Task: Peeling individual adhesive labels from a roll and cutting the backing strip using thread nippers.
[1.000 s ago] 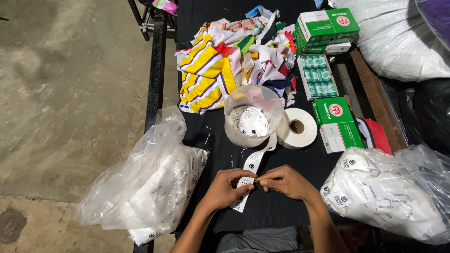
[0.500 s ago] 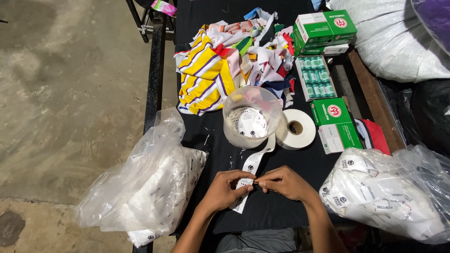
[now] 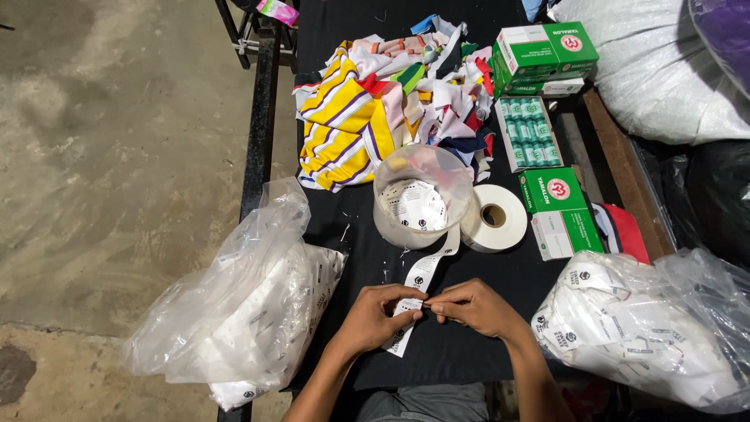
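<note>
My left hand [image 3: 377,316] and my right hand [image 3: 473,306] meet over the near part of a black table [image 3: 453,355], both pinching a white printed label strip [image 3: 422,270]. The strip runs from my fingers up to a white label roll [image 3: 494,218]. Just beyond my hands stands a clear plastic tub [image 3: 423,197] with several cut white labels inside. The strip's loose end hangs down under my left hand.
A clear bag of white labels [image 3: 242,309] lies at the table's left edge, another clear bag of labels [image 3: 648,336] at the right. A pile of colourful fabric pieces [image 3: 383,98] lies farther off. Green and white boxes [image 3: 558,211] and a tray of green spools [image 3: 527,131] sit to the right.
</note>
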